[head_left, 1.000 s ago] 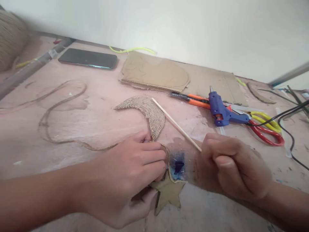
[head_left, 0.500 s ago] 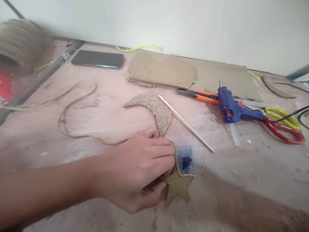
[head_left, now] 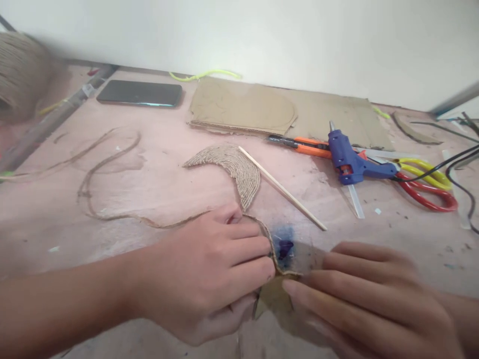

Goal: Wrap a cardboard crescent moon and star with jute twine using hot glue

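Note:
My left hand [head_left: 213, 264] is closed on a small cardboard star [head_left: 275, 296], its fingers covering the star's left side. A strand of jute twine [head_left: 127, 218] passes behind that hand and runs down along the star's upper right edge. My right hand [head_left: 374, 294] is at the star's right tip, fingers stretched out and one fingertip touching the cardboard; its thumb is hidden. Just beyond my left hand lies a cardboard crescent moon covered in twine [head_left: 243, 172]. A thin wooden stick [head_left: 284, 189] rests with one end on the moon.
At the right lie a blue glue gun [head_left: 344, 157], an orange utility knife [head_left: 309, 145] and red and yellow scissors [head_left: 426, 194]. Cardboard pieces [head_left: 243, 107] and a phone [head_left: 140, 93] sit near the wall. A twine roll [head_left: 24, 75] stands at far left.
My right hand has come in from the right to the star's tip. My left hand keeps its hold on the star. The view has shifted slightly.

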Demonstrator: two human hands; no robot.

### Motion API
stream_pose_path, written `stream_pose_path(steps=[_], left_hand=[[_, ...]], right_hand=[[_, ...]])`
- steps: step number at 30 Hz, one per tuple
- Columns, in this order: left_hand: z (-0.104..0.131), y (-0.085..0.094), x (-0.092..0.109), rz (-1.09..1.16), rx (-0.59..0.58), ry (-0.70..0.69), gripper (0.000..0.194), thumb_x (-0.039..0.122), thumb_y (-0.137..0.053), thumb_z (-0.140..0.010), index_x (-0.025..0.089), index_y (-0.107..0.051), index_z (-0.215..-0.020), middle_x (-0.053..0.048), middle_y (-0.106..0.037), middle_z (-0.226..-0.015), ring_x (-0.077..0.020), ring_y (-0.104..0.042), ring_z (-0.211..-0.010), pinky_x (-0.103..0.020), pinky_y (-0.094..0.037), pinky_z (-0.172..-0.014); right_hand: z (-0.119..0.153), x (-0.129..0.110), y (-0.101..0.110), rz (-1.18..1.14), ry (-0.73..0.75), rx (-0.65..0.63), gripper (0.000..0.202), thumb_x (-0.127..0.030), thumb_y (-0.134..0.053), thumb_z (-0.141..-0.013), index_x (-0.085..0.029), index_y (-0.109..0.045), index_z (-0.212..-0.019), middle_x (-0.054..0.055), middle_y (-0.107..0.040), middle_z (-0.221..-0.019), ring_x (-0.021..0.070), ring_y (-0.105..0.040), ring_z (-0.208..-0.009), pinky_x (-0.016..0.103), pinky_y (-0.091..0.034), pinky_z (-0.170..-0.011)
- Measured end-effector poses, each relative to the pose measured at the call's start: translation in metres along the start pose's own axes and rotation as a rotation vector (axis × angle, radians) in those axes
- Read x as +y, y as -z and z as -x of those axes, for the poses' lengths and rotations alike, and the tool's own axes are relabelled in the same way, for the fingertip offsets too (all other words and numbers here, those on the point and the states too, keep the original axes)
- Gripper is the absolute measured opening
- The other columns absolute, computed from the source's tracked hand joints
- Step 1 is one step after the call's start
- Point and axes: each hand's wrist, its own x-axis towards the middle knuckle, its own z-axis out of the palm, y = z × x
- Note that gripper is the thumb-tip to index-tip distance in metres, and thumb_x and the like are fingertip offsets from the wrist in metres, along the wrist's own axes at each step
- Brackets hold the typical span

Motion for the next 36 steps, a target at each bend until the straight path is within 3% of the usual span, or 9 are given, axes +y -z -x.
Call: stream_pose_path(steps=[6, 17, 21, 25, 29, 33, 36], left_hand=[[0.001, -0.001, -0.002, -0.005, -0.002, -0.001, 0.016, 0.012, -0.065, -0.098, 0.02, -0.055, -0.088, -0.002, -0.068, -0.087, -0.0209, -0.057, -0.079, -0.045, -0.035, -0.075], [-0.002, 0.0, -0.001, 0.076, -0.019, 0.1, 0.017, 0.008, -0.062, -0.096, 0.022, -0.053, -0.092, 0.0, -0.066, -0.085, -0.0202, -0.059, -0.078, -0.043, -0.039, -0.079], [-0.003, 0.0, -0.001, 0.089, -0.022, 0.096, 0.018, 0.007, -0.063, -0.094, 0.022, -0.052, -0.092, 0.001, -0.064, -0.083, -0.0202, -0.059, -0.078, -0.041, -0.039, -0.08], [-0.002, -0.001, -0.002, 0.107, -0.02, 0.091, 0.02, 0.006, -0.062, -0.093, 0.023, -0.051, -0.092, 0.002, -0.061, -0.082, -0.0198, -0.059, -0.077, -0.042, -0.036, -0.077], [-0.001, -0.002, -0.001, 0.13, -0.019, 0.146, 0.018, 0.007, -0.062, -0.094, 0.022, -0.052, -0.092, 0.002, -0.062, -0.084, -0.0189, -0.057, -0.078, -0.042, -0.036, -0.079], [0.001, -0.003, 0.0, 0.163, -0.028, 0.205, 0.015, 0.01, -0.063, -0.092, 0.022, -0.054, -0.092, 0.002, -0.06, -0.084, -0.0186, -0.053, -0.076, -0.04, -0.037, -0.08], [0.001, -0.004, 0.0, 0.169, -0.023, 0.21, 0.017, 0.008, -0.063, -0.092, 0.023, -0.054, -0.092, 0.003, -0.059, -0.084, -0.0192, -0.054, -0.077, -0.04, -0.037, -0.081]], right_hand=[[-0.01, 0.011, -0.019, -0.019, 0.076, 0.045, 0.034, -0.023, -0.08, -0.103, -0.005, -0.074, -0.132, 0.001, -0.08, -0.091, 0.0144, -0.065, -0.071, 0.037, -0.049, -0.062], [-0.017, 0.011, -0.015, -0.085, 0.094, -0.012, 0.031, -0.027, -0.073, -0.106, -0.004, -0.074, -0.127, 0.004, -0.083, -0.092, 0.0173, -0.07, -0.071, 0.038, -0.052, -0.057], [-0.011, 0.009, -0.011, -0.075, 0.042, 0.021, 0.037, -0.027, -0.073, -0.105, -0.005, -0.072, -0.135, 0.002, -0.083, -0.09, 0.0163, -0.071, -0.068, 0.038, -0.054, -0.059], [-0.011, 0.009, -0.009, -0.087, -0.014, 0.026, 0.03, -0.025, -0.063, -0.106, -0.008, -0.073, -0.13, 0.003, -0.08, -0.085, 0.0186, -0.074, -0.07, 0.038, -0.054, -0.058], [-0.014, 0.012, -0.013, -0.085, -0.013, 0.028, 0.03, -0.028, -0.066, -0.106, -0.008, -0.073, -0.126, 0.002, -0.073, -0.08, 0.0185, -0.068, -0.066, 0.037, -0.049, -0.054], [-0.015, 0.014, -0.017, -0.067, 0.009, 0.012, 0.035, -0.035, -0.068, -0.11, -0.006, -0.072, -0.128, 0.004, -0.074, -0.083, 0.0185, -0.069, -0.069, 0.036, -0.051, -0.055], [-0.015, 0.014, -0.017, -0.046, 0.024, 0.011, 0.031, -0.029, -0.069, -0.109, -0.005, -0.073, -0.129, 0.004, -0.075, -0.084, 0.0186, -0.07, -0.071, 0.036, -0.052, -0.055]])
